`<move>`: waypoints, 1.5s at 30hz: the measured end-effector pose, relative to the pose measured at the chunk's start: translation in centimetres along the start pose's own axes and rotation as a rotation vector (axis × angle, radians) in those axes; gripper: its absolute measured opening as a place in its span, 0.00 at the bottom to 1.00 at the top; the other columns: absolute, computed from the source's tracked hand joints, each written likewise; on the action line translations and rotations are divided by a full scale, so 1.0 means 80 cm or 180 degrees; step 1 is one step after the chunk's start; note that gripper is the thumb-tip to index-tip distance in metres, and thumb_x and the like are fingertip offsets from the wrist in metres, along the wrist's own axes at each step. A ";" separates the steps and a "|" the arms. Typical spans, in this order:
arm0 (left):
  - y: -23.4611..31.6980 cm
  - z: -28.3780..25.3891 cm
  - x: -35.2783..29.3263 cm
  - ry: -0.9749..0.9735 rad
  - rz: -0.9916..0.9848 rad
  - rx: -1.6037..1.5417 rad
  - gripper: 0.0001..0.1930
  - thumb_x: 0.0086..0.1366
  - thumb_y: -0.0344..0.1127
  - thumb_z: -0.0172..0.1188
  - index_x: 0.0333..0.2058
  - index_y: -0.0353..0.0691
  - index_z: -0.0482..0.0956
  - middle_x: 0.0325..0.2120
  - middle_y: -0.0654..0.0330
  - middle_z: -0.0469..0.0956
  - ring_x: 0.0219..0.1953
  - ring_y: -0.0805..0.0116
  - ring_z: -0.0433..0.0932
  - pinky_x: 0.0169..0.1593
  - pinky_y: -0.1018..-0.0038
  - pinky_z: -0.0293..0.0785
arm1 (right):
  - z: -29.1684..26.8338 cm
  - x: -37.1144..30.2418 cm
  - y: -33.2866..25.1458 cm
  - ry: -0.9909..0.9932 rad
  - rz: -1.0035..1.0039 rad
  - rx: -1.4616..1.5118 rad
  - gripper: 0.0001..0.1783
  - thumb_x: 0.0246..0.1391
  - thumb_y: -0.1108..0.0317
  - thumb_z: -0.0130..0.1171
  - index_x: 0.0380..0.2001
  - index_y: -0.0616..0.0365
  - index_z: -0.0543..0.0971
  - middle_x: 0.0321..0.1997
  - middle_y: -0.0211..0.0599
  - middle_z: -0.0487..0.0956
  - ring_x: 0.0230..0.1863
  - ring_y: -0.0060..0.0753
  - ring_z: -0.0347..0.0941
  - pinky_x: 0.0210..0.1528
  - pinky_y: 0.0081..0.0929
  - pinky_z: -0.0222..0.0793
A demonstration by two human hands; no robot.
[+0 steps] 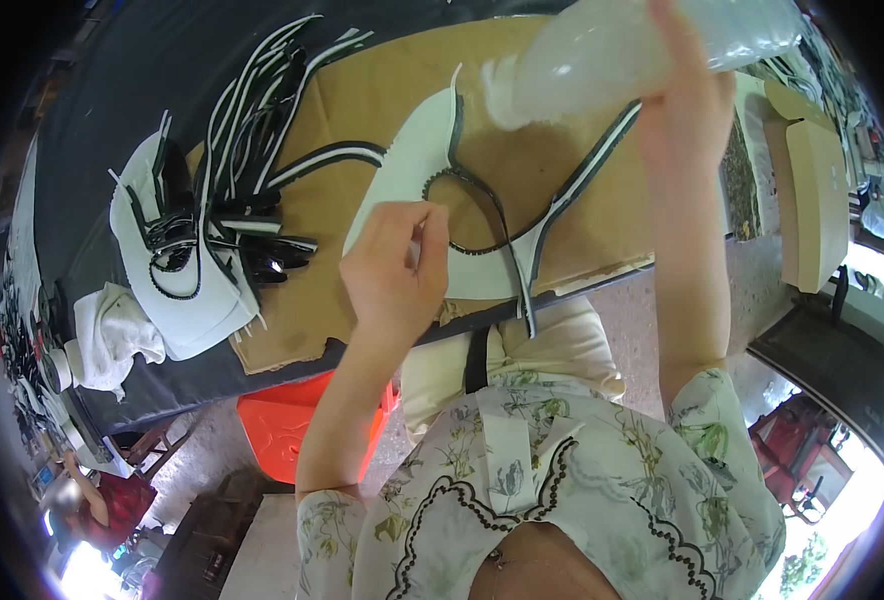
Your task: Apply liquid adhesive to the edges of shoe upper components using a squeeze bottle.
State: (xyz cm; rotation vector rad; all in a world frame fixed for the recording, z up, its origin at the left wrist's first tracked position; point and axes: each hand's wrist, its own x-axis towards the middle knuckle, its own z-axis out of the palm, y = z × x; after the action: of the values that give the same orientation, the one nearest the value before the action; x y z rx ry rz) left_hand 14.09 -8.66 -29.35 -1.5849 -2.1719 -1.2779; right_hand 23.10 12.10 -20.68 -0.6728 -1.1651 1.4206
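My right hand (690,115) grips a translucent plastic bottle (602,62), held on its side above the cardboard with its pale mouth end to the left. My left hand (397,268) is closed over the lower left part of a flat white piece (407,165) with black edging; whether its curled fingers pinch anything is hidden. Black-and-white straps (587,165) run from this piece, and a curved black strip (492,200) with a toothed edge arches over it. The piece lies on a brown cardboard sheet (562,235).
To the left, a pile of black-and-white straps (252,130) lies beside more white pieces (197,315) and a crumpled white cloth (114,335). A red plastic stool (282,425) stands below the table edge. At right is an open cardboard box (814,200). Another person (112,505) sits far left.
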 end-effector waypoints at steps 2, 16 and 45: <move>0.033 -0.012 0.021 -0.1118 -0.3227 -0.2169 0.09 0.56 0.32 0.60 0.32 0.32 0.76 0.23 0.56 0.77 0.22 0.63 0.77 0.26 0.74 0.71 | 0.011 0.004 -0.008 0.0480 0.0160 0.0250 0.29 0.42 0.68 0.67 0.47 0.62 0.68 0.39 0.35 0.76 0.39 0.30 0.73 0.43 0.26 0.69; 0.057 0.036 0.034 -0.0749 -0.4073 -0.3091 0.14 0.57 0.28 0.60 0.39 0.26 0.71 0.30 0.53 0.77 0.28 0.69 0.78 0.30 0.78 0.79 | 0.050 -0.025 0.014 -0.0614 -0.0018 0.0250 0.22 0.43 0.70 0.65 0.42 0.63 0.72 0.36 0.37 0.77 0.35 0.29 0.75 0.37 0.26 0.72; 0.051 0.032 0.019 -0.0504 -0.3501 -0.4579 0.20 0.57 0.19 0.50 0.51 0.32 0.65 0.33 0.60 0.74 0.35 0.70 0.76 0.40 0.72 0.78 | -0.092 -0.051 -0.024 0.0373 0.0254 -0.0098 0.20 0.48 0.68 0.60 0.44 0.67 0.71 0.42 0.38 0.76 0.42 0.32 0.74 0.44 0.29 0.70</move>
State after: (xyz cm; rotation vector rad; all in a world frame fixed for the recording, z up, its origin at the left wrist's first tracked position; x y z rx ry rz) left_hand 17.74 -5.46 -27.88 -0.3023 -2.2173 -3.6370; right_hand 31.28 10.04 -22.33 -0.8213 -1.0805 1.4124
